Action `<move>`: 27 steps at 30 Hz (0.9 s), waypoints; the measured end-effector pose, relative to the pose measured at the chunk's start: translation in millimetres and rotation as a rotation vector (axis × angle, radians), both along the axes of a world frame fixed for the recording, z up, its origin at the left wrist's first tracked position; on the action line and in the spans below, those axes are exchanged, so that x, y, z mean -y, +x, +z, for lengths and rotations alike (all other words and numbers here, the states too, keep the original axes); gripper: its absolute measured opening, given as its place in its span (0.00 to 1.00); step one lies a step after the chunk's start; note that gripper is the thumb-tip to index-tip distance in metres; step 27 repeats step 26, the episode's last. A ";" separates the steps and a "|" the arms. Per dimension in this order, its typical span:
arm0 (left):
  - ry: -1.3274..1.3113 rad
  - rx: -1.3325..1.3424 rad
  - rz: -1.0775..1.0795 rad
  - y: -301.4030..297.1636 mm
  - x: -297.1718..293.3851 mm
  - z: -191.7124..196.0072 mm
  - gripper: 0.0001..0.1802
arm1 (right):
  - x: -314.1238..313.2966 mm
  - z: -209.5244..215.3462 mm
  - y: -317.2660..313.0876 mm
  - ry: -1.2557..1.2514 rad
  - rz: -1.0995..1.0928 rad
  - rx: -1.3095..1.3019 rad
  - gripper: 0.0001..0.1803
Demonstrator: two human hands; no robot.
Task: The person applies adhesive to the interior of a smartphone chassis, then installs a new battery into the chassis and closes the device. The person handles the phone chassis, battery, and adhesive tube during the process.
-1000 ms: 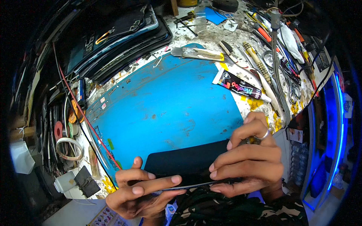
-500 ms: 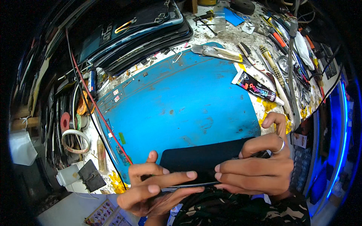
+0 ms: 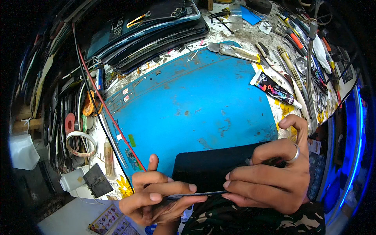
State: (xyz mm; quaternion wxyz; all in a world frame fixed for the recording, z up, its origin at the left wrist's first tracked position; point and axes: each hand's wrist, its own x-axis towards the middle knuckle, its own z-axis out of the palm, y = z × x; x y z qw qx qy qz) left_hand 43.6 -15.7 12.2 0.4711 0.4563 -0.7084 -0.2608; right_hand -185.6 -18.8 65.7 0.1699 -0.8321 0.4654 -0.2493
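A thin, dark phone (image 3: 203, 166) with rounded corners lies sideways between my hands, above the near edge of the blue work mat (image 3: 188, 113). My left hand (image 3: 160, 192) pinches its near left edge, fingers on top and thumb below, with the index finger raised. Around the near right part closes my right hand (image 3: 270, 176), which wears a ring. Its fingertips press on the dark face and the thumb sits underneath. A small dark piece (image 3: 276, 161) shows under the bent finger of that hand; its kind is hidden.
Flat dark panels (image 3: 156, 43) are stacked at the far left. A black glue tube (image 3: 276, 89), a brush (image 3: 264, 53) and several hand tools lie along the right. A red cable (image 3: 111, 113) crosses the mat's left side, near a tape roll (image 3: 80, 144).
The bench has shifted slightly right in view. My left fingertips sit a little farther from the right hand's, showing more of the phone's near edge. Both hands keep their hold.
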 end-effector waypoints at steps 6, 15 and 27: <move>0.005 0.123 -0.062 8.1 -2.7 8.0 0.25 | 2.8 -4.4 -0.2 -0.079 0.052 0.012 0.06; -0.035 0.114 -0.183 15.4 4.6 10.4 0.45 | 3.1 -7.7 2.0 -0.060 0.013 0.059 0.08; -0.027 -0.051 -0.020 -2.1 2.7 -4.9 0.30 | 1.2 7.5 18.5 -0.032 0.052 -0.079 0.11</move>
